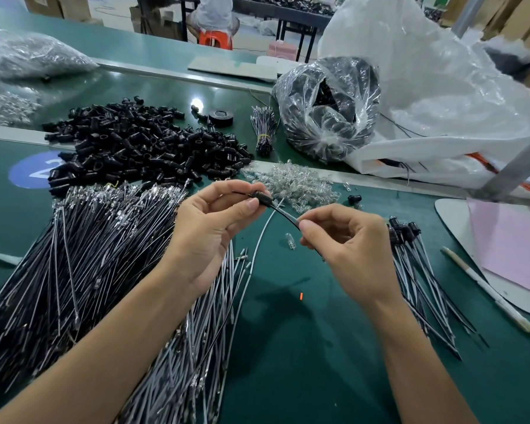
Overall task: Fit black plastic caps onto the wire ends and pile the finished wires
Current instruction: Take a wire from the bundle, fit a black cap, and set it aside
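Observation:
My left hand (208, 228) pinches a black plastic cap (264, 198) between thumb and fingers, above the green table. A black wire (283, 213) runs out of that cap down to my right hand (346, 249), which pinches it near the fingertips. A white wire (262, 237) hangs below them. A big heap of loose black caps (135, 145) lies at the back left. Uncapped black and white wires (83, 264) spread in a wide pile under my left arm. Capped wires (416, 258) lie piled on the right.
Clear small bulbs (297, 185) lie heaped behind my hands, one loose bulb (289, 240) beneath them. A tied wire bundle (263, 130), tape roll (221, 117), clear bag of black parts (328, 111) and large white sack (441, 102) stand behind. A pen (487, 292) and pink paper (514, 240) lie right.

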Tool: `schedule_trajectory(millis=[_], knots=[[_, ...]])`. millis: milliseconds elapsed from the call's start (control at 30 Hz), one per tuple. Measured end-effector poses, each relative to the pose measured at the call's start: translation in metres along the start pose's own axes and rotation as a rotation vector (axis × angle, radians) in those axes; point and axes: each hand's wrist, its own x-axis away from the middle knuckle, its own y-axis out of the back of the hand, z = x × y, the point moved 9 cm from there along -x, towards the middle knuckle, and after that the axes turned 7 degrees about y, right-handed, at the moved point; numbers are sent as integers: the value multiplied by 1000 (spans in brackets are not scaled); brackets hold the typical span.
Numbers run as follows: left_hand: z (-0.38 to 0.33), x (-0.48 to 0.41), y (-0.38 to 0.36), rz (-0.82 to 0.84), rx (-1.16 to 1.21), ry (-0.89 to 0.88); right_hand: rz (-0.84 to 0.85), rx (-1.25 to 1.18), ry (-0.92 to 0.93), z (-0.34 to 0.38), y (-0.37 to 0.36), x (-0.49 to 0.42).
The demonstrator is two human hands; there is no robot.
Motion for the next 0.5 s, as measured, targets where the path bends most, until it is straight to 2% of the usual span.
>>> schedule_trajectory(millis=[300,500], knots=[[-2,-1,-2,25,-26,-24,8,35,0,1,1,-1],[-2,0,-3,30,-73,-43,16,-34,-26,-2,-1,-1]])
